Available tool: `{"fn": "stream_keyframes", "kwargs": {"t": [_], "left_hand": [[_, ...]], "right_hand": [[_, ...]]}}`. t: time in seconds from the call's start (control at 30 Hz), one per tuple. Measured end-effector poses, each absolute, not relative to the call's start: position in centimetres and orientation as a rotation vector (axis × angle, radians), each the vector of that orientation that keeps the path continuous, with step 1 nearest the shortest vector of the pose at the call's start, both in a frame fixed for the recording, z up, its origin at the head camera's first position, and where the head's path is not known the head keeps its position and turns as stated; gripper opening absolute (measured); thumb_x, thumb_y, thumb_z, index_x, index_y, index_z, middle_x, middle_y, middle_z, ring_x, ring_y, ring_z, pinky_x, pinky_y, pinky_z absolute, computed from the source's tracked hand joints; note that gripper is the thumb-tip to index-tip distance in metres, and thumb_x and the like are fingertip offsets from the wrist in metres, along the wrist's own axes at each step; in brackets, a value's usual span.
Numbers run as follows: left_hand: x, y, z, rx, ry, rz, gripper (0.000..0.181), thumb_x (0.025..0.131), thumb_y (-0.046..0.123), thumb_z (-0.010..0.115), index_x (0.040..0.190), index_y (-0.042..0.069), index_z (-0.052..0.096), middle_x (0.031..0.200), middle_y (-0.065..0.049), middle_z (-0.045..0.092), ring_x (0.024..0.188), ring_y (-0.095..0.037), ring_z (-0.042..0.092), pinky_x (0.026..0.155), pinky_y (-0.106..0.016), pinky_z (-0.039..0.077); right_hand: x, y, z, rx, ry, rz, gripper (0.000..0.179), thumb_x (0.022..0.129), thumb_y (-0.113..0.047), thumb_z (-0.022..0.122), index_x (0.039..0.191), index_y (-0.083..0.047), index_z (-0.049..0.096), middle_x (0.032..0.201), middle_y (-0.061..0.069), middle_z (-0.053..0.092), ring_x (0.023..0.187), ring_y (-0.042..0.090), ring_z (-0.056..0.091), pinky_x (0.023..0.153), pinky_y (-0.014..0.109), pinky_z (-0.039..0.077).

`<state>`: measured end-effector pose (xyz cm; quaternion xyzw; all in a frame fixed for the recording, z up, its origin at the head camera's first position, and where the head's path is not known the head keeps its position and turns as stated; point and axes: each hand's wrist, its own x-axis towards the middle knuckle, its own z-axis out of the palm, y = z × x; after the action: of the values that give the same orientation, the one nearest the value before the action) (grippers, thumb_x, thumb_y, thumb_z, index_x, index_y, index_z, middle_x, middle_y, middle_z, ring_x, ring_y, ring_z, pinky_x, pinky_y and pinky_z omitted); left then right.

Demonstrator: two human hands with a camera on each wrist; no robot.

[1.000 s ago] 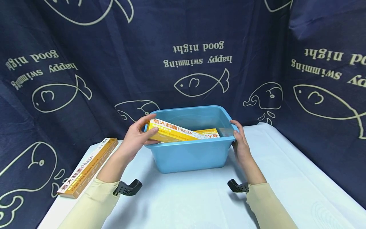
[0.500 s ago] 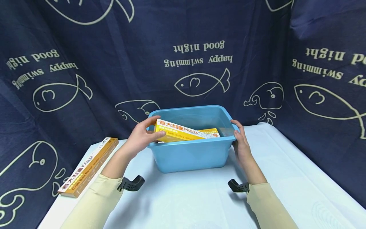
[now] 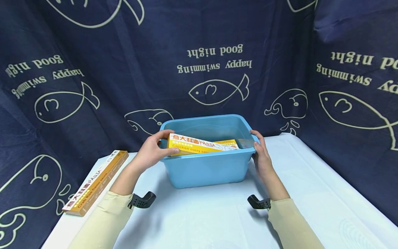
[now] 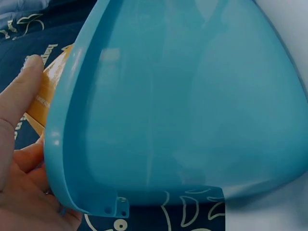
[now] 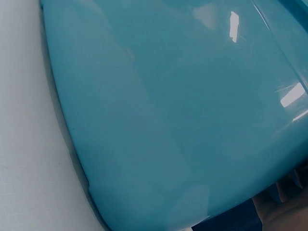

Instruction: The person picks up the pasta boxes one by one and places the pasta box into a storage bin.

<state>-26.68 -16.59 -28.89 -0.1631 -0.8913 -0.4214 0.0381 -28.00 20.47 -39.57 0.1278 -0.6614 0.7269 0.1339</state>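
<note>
A light blue plastic bin [image 3: 208, 169] stands on the table, its wall filling much of both wrist views. Inside it, a long yellow-and-white pasta box [image 3: 199, 144], marked "Chicken curry sauce", lies tilted, left end up near the rim. My left hand [image 3: 150, 150] holds that end, thumb on the front face and fingers behind. In the left wrist view the thumb [image 4: 30, 79] shows against the yellow box, with other fingers close to the bin's rim. My right hand [image 3: 262, 152] grips the bin's right rim. Another yellow box [image 3: 228, 141] lies behind, partly hidden.
An orange-brown pasta box [image 3: 96, 183], marked "Crab Roe flavor sauce", lies slantwise along the table's left edge. A dark blue curtain [image 3: 214, 34] with fish drawings hangs behind the bin. The table [image 3: 199, 221] has a white cover.
My left hand has shifted slightly right with the chicken curry pasta box, and the box's left end has sunk lower into the bin. The right hand and bin stay put.
</note>
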Motion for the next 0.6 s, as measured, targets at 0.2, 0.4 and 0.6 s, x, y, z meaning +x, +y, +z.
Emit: {"fn": "stream_keyframes", "kwargs": {"t": [0.2, 0.4, 0.6], "left_hand": [[-26.7, -16.8, -29.3, -0.488, -2.739, -1.282, 0.072, 0.082, 0.030, 0.082, 0.144, 0.013, 0.050, 0.132, -0.008, 0.057, 0.114, -0.027, 0.051, 0.093, -0.038, 0.046], [-26.8, -16.9, -29.6, -0.502, -2.740, -1.281, 0.076, 0.082, 0.029, 0.082, 0.147, 0.012, 0.046, 0.133, -0.009, 0.057, 0.119, -0.027, 0.050, 0.102, -0.043, 0.044], [-26.9, -17.0, -30.1, -0.541, -2.737, -1.223, 0.078, 0.082, 0.025, 0.081, 0.149, 0.009, 0.043, 0.133, -0.011, 0.056, 0.119, -0.028, 0.050, 0.104, -0.046, 0.044]], "right_hand": [[-27.9, 20.5, -39.6, 0.363, -1.919, 2.112, 0.054, 0.098, -0.037, 0.033, 0.152, -0.029, 0.029, 0.163, 0.006, 0.018, 0.152, 0.033, 0.013, 0.121, 0.066, 0.001], [-27.9, 20.5, -39.5, 0.358, -1.924, 2.110, 0.054, 0.099, -0.037, 0.033, 0.152, -0.030, 0.028, 0.163, 0.006, 0.018, 0.152, 0.033, 0.014, 0.121, 0.066, 0.001], [-28.0, 20.5, -39.5, 0.350, -1.924, 2.106, 0.054, 0.098, -0.038, 0.034, 0.152, -0.030, 0.029, 0.163, 0.006, 0.019, 0.152, 0.034, 0.014, 0.121, 0.067, 0.002]]}}
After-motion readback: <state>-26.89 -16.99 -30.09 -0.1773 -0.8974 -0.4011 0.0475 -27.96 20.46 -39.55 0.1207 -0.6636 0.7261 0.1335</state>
